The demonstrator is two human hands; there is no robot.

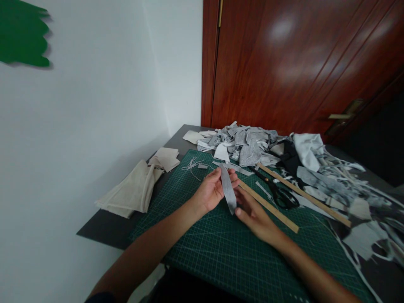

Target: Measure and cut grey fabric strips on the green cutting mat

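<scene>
A narrow grey fabric strip (228,189) hangs tilted above the green cutting mat (202,252). The thumb and fingers of my left hand (212,191) close on its upper part. On the strip's right side is my right hand (252,212), its thumb and fingertips at the lower edge of the cloth. A wooden ruler (271,207) lies on the mat, partly behind my right hand. Black scissors (282,195) rest to the right of that ruler, with a second wooden ruler (306,194) beyond them.
Grey and white fabric scraps (249,145) are heaped along the back, and more pieces (362,235) spread down the right. Folded cream cloth (132,189) lies at the left edge beside the white wall. White threads (193,164) lie on the mat's far left part.
</scene>
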